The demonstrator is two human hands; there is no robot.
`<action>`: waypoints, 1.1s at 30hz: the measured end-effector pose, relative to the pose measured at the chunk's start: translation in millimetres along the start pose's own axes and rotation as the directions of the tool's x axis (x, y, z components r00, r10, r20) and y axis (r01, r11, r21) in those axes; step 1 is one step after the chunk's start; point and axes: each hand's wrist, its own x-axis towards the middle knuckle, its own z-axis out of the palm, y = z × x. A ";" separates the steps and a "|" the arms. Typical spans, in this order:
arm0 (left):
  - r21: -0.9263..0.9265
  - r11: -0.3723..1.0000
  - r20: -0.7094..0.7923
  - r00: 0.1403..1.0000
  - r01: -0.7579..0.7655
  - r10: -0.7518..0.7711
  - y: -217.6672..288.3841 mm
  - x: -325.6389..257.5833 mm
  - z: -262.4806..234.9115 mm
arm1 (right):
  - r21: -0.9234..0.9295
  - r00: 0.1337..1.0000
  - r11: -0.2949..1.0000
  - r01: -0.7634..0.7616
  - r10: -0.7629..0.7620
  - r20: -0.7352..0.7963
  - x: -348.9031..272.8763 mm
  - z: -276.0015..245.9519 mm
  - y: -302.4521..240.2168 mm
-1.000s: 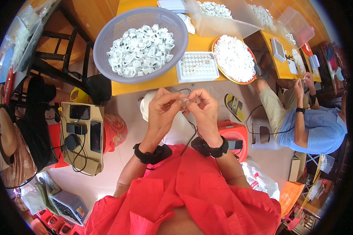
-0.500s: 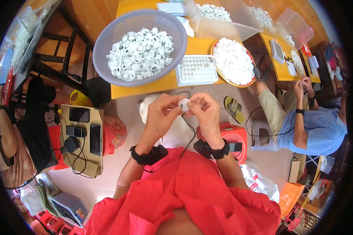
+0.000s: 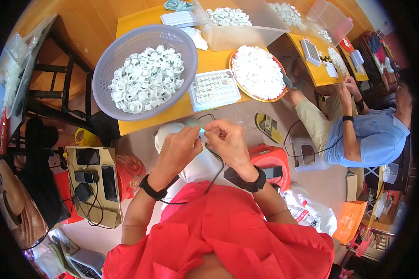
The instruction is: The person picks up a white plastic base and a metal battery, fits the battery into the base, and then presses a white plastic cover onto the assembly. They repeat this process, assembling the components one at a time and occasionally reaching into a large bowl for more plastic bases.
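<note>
My left hand (image 3: 178,149) and my right hand (image 3: 227,143) meet above my lap, in front of the table edge. Fingers of both are bent and pinched together around a small white plastic piece (image 3: 201,132). Only a bit of it shows, with a pale blue-green glint; the fingertips cover most of its shape. Beyond them on the table stand a grey-purple basket (image 3: 99,69) heaped with white plastic parts (image 3: 146,81), a white tray (image 3: 214,105) with rows of small round pieces, and a red-rimmed round plate (image 3: 271,99) piled with small white parts.
A clear plastic bin (image 3: 246,37) stands at the back of the yellow table (image 3: 142,125). On my left is a cardboard box (image 3: 114,214) with phones and cables. A red stool (image 3: 265,156) and a slipper (image 3: 268,128) are at my right, where a co-worker in blue (image 3: 372,137) sits.
The round white face of the piece, visible before, is now mostly hidden by my fingers. Both hands sit slightly left and lower in view, and the whole view has shifted a little.
</note>
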 end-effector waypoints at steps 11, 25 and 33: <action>-0.339 0.930 -0.081 0.980 0.144 -0.182 -1.1 1.3 2.3 | 0.134 0.999 0.991 0.002 0.004 -0.046 1.2 1.8 1.8; -0.876 0.391 0.020 0.833 0.281 -0.553 -1.7 -5.1 14.2 | 0.121 0.981 0.982 0.148 -0.130 -0.145 -4.8 19.9 17.0; -0.908 0.314 0.059 0.825 0.279 -0.562 -21.2 -10.9 28.7 | 0.093 0.979 0.980 0.174 -0.162 -0.121 -2.3 24.6 15.4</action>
